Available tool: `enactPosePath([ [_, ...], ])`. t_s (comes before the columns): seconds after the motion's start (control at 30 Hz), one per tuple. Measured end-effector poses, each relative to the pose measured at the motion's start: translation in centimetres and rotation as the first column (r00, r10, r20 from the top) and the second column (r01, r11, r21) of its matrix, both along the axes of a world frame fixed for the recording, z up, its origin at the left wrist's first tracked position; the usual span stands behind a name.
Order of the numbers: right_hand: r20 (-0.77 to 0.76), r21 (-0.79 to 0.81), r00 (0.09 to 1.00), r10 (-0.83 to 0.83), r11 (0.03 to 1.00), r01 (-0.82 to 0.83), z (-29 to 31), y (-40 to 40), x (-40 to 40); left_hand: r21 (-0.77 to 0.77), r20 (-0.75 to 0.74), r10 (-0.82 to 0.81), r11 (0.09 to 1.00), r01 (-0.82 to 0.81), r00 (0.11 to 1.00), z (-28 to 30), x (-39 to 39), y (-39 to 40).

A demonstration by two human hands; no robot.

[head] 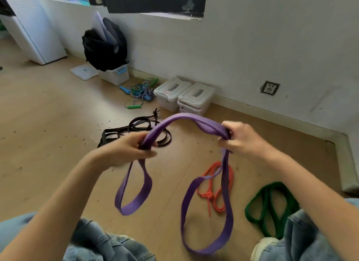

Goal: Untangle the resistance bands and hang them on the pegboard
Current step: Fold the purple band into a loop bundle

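Two hands clenched on purple band (186,119): left hand (128,150), right hand (240,138) | held above floor, two loops hanging | risk: right loop snagging orange cord (213,190) (directly beneath) | pegboard unseen.

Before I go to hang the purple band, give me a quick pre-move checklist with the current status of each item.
1. Both hands gripping the purple band: ok, left hand and right hand each closed on it.
2. Purple band free of the black bands: ok, held up clear of them.
3. Purple band free of the orange cord: cannot tell, its right loop hangs in front of the cord.
4. Purple band free of twists: not ok, it is bunched at the right hand.
5. Green band separate: ok, apart on the floor.
6. Pegboard located: cannot tell, not in view.
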State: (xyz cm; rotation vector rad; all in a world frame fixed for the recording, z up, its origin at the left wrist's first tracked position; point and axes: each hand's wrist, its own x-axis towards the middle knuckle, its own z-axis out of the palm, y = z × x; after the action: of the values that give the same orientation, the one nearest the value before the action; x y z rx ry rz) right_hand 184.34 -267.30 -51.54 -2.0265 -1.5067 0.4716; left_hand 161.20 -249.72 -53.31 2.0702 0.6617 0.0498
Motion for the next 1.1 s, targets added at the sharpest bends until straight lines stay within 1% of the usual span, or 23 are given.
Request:
enactPosePath([
  [0.07,-0.097,0.149,0.994,0.047,0.988,-0.033,2.4,0.1,-1.0,-0.01,-0.211,-0.063,0.998,0.063,0.975,-0.9,-0.4,-0.2],
  [0.1,-0.137,0.203,0.988,0.076,0.978,-0.047,3.3,0.2,-1.7,-0.019,-0.291,-0.083,0.997,0.081,0.953,-1.1,-0.4,-0.4],
  [0.13,-0.189,0.246,0.976,0.108,0.967,-0.059,3.8,0.3,-2.5,-0.056,-0.315,-0.106,0.994,0.093,0.943,-1.1,-0.4,-0.7],
  [0.17,-0.237,0.279,0.962,0.139,0.958,-0.07,4.1,0.5,-3.4,-0.115,-0.276,-0.131,0.988,0.103,0.952,-0.9,-0.3,-0.9],
  [0.2,-0.248,0.301,0.955,0.162,0.95,-0.083,4.2,0.8,-4.2,-0.168,-0.196,-0.147,0.979,0.114,0.97,-0.7,-0.1,-1.3],
  [0.27,-0.183,0.321,0.968,0.171,0.941,-0.106,3.9,1.5,-5.6,-0.21,0.013,-0.148,0.966,0.148,0.989,0.0,0.8,-2.5],
  [0.3,-0.16,0.329,0.974,0.163,0.939,-0.104,3.6,1.9,-6.0,-0.191,0.119,-0.121,0.971,0.142,0.985,0.1,1.4,-3.1],
  [0.37,-0.166,0.347,0.976,0.143,0.934,-0.078,3.2,2.3,-6.0,-0.15,0.309,-0.015,0.987,0.064,0.951,0.4,2.5,-4.4],
  [0.43,-0.149,0.352,0.982,0.118,0.934,-0.059,2.9,2.4,-5.2,-0.155,0.433,0.097,0.987,-0.031,0.896,0.8,3.0,-4.7],
  [0.5,-0.08,0.286,0.993,0.082,0.957,-0.056,2.2,2.3,-4.1,-0.166,0.477,0.136,0.984,-0.063,0.869,1.5,3.0,-4.5],
  [0.53,-0.071,0.208,0.995,0.071,0.977,-0.055,1.5,2.3,-3.8,-0.17,0.499,0.13,0.984,-0.05,0.857,2.0,2.9,-4.3],
  [0.6,-0.136,-0.009,0.986,0.096,0.995,-0.098,-0.8,2.0,-3.8,-0.169,0.557,0.104,0.986,-0.01,0.824,3.0,2.7,-4.0],
  [0.67,-0.152,-0.203,0.979,0.135,0.965,-0.164,-3.6,1.7,-4.4,-0.183,0.61,0.114,0.983,-0.001,0.785,3.6,2.6,-3.9],
  [0.7,-0.143,-0.269,0.98,0.14,0.947,-0.175,-4.7,1.4,-4.4,-0.2,0.623,0.138,0.98,-0.014,0.77,3.7,2.4,-3.7],
  [0.77,-0.1,-0.356,0.984,0.145,0.919,-0.171,-6.2,0.8,-4.2,-0.255,0.632,0.202,0.966,-0.045,0.748,3.9,1.8,-3.0],
  [0.83,-0.122,-0.378,0.983,0.135,0.91,-0.172,-6.4,0.3,-3.8,-0.285,0.611,0.254,0.954,-0.091,0.75,3.8,1.0,-2.1],
  [0.9,-0.167,-0.274,0.977,0.131,0.946,-0.174,-5.3,0.3,-3.8,-0.227,0.528,0.24,0.964,-0.137,0.814,3.3,0.4,-1.7],
  [0.97,-0.197,-0.093,0.972,0.126,0.985,-0.146,-3.2,0.8,-4.0,-0.164,0.406,0.184,0.978,-0.127,0.895,1.9,0.3,-1.7],
  [1.03,-0.248,0.075,0.962,0.113,0.992,-0.098,-0.8,1.2,-4.1,-0.165,0.306,0.142,0.982,-0.095,0.941,0.6,0.4,-2.0],
  [1.1,-0.279,0.207,0.951,0.132,0.976,-0.074,1.5,1.4,-4.0,-0.21,0.267,0.129,0.975,-0.073,0.955,-0.1,0.5,-2.2],
])
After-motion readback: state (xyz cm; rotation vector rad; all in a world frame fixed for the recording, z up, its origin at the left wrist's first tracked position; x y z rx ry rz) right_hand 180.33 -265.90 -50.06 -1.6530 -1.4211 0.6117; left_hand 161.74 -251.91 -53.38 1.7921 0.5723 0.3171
